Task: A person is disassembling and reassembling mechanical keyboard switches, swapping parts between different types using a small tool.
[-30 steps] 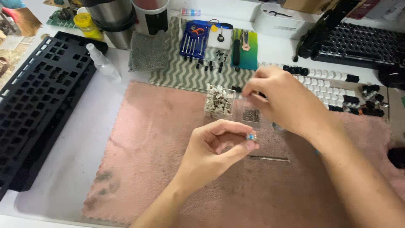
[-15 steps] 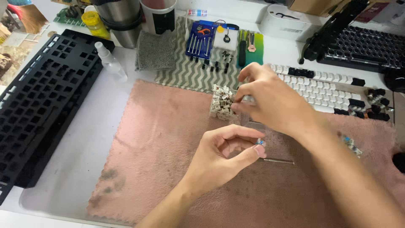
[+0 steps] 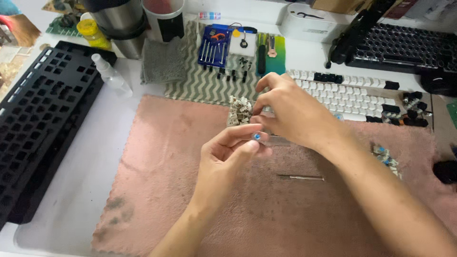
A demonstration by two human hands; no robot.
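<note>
The right hand [image 3: 290, 112] has drawn in over the switch [image 3: 256, 137], which the left hand [image 3: 228, 154] pinches upright above the pink mat [image 3: 166, 181]; whether the right grips anything, I cannot tell

My right hand [image 3: 295, 114] covers whatever its fingertips pinch, so I cannot tell what they hold. My left hand [image 3: 228, 157] shows only the blue tip of a small keyboard switch [image 3: 257, 137]; its body is hidden. At nine o'clock, the black keyboard frame [image 3: 43, 123] runs off the edge. At three o'clock, a black object [image 3: 446, 171] is cut off, unidentifiable.
</note>
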